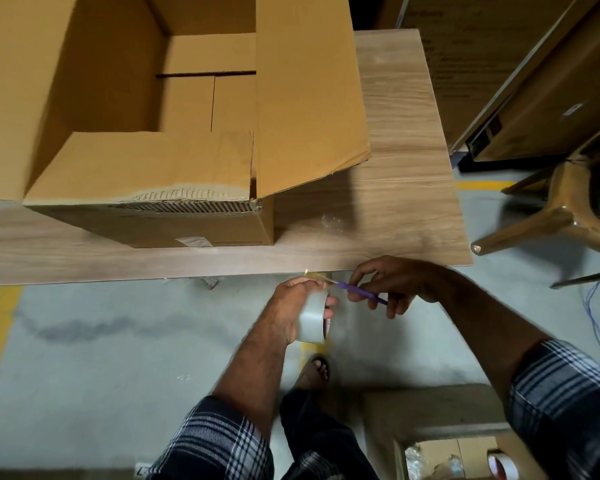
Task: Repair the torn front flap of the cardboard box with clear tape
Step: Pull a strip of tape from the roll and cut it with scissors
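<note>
Cardboard box (146, 116), large and open-topped, sits on the wood-grain bench (406, 161), well beyond the fingers. Its front flap (142, 168) is folded inward; a torn strip along the fold exposes the corrugation. Judged light but floppy at the tear: support from beneath, press tape flat across the fold. Left hand (291, 306), just short of the bench edge, is wrapped around a clear tape roll (313, 318); slick, sticky film, best held by the core. Right hand (395, 285) pinches a purple-handled cutter (361, 293), tip at the pulled tape end beside the left thumb.
</note>
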A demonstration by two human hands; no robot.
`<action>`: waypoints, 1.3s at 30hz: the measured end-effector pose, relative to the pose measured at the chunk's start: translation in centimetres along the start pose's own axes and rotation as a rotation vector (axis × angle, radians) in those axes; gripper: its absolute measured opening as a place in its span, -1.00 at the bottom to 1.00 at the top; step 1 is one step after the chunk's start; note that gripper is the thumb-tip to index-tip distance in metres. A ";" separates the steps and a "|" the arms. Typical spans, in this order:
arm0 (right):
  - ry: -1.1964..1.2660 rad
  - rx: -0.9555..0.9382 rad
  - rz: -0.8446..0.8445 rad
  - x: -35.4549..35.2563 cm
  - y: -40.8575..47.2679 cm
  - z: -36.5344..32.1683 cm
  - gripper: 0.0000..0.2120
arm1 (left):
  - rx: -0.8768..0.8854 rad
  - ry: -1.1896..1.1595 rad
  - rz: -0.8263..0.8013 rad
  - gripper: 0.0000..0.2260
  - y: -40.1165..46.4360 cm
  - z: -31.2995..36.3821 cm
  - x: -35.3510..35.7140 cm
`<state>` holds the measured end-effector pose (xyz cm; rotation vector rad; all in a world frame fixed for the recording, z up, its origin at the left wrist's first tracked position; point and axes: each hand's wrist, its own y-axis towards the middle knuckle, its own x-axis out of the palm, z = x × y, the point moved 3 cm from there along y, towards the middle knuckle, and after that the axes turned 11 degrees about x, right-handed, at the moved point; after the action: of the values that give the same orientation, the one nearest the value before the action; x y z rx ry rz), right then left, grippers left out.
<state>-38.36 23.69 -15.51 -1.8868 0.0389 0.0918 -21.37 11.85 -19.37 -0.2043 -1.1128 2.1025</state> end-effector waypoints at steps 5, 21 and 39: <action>-0.039 -0.006 -0.013 -0.4 0.6 -0.9 -0.76 | -0.040 -0.045 -0.016 -0.96 -0.4 0.4 0.2; -0.130 -0.005 -0.014 0.3 2.4 -1.8 -0.70 | -0.021 -0.053 -0.004 -0.96 -0.3 -0.9 -1.5; -0.211 0.061 -0.058 1.3 3.0 -1.7 -0.67 | -0.044 0.031 -0.007 -0.90 0.4 -1.8 -2.7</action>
<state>-37.22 21.19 -17.93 -1.8071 -0.1558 0.2464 -18.89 11.07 -21.31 -0.2529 -1.1410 2.0633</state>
